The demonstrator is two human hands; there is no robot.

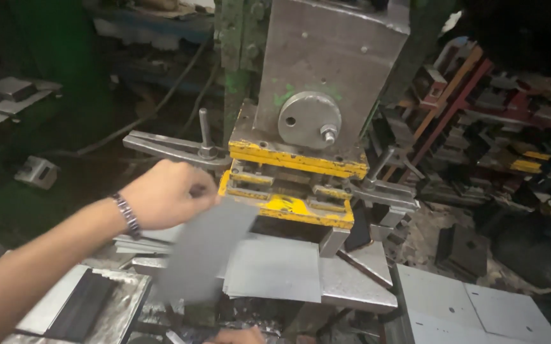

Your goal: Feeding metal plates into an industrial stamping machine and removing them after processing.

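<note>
Head view. Left hand [164, 194] reaches in from the lower left, a beaded bracelet [126, 215] at the wrist. Its grip is closed on the top edge of a thin grey metal sheet [202, 248], which hangs down and to the left from the fingers, blurred. The sheet's upper end sits just in front of the yellow die block [291, 207] of the press [326, 76]; its lower end overhangs the front left edge of the press bed [352, 283].

A second grey sheet [275, 267] lies flat on the bed, its far edge at the dark die opening under the yellow block.

Right hand [237, 335]: only a sliver shows at the bottom edge, below the bed front. Cannot tell whether its grip is wide or narrow, nor whether it holds anything.

Clamp arm with upright pin [205, 137] stands just behind the left knuckles. More sheets [473, 312] lie at the lower right, well apart.

Risks, as judged:
- Fingers are near the die opening; a ram stroke now could catch them.
- The sheet is held by one edge only; it could swing, slip, or cut the hand on a raw edge.
- The held sheet overlaps the flat one; two could go in together and jam.
- Knuckles could strike the pin.
</note>
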